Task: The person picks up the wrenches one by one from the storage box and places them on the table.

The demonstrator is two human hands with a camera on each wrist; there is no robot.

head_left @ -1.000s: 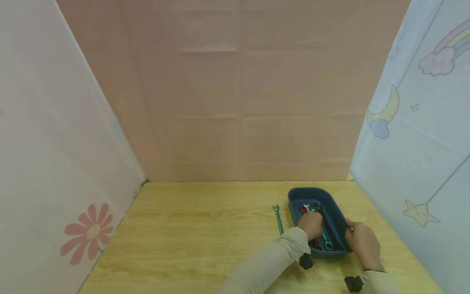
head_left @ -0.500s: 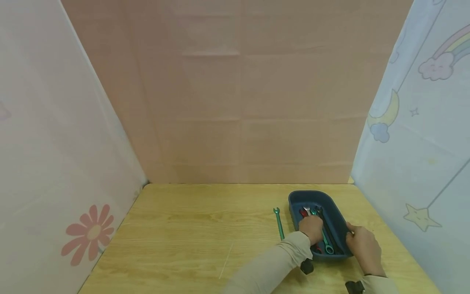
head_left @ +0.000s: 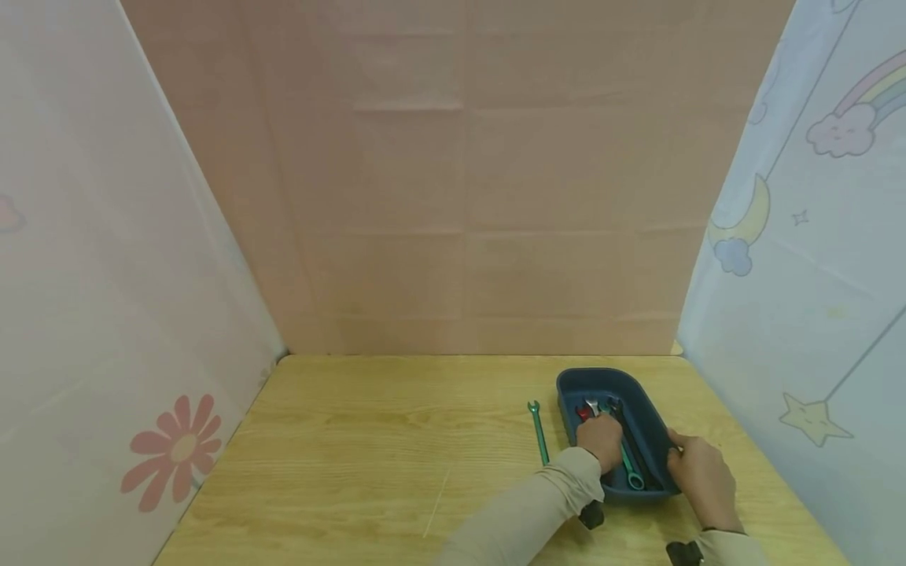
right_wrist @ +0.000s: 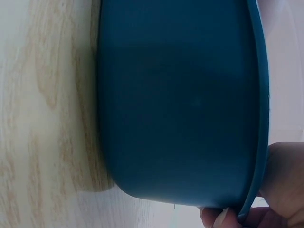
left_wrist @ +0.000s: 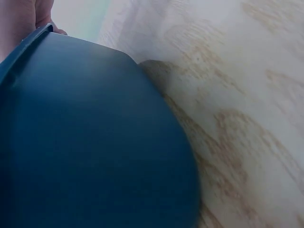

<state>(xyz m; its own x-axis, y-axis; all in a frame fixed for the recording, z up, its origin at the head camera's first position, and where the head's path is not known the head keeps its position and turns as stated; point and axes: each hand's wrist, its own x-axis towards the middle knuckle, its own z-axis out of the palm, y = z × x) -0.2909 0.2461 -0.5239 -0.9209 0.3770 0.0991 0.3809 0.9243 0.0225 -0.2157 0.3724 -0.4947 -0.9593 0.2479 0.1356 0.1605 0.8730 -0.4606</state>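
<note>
Head view: the blue tray [head_left: 646, 420] is being gripped at its near right corner by the right hand [head_left: 701, 478]. Inside the tray, the left hand [head_left: 600, 440], the nearer one, is being held over wrenches; its grip cannot be told. The tray's green wrench [head_left: 629, 462] is lying just right of that hand, its long axis running along the tray; a loose green wrench [head_left: 540, 432] is lying left of the tray. A red end, visible below the left wrist half a second earlier, is no longer being shown.

Left wrist view: the left hand is being partly hidden behind the tray's rim.

Right wrist view: the rim is being pinched.
</note>
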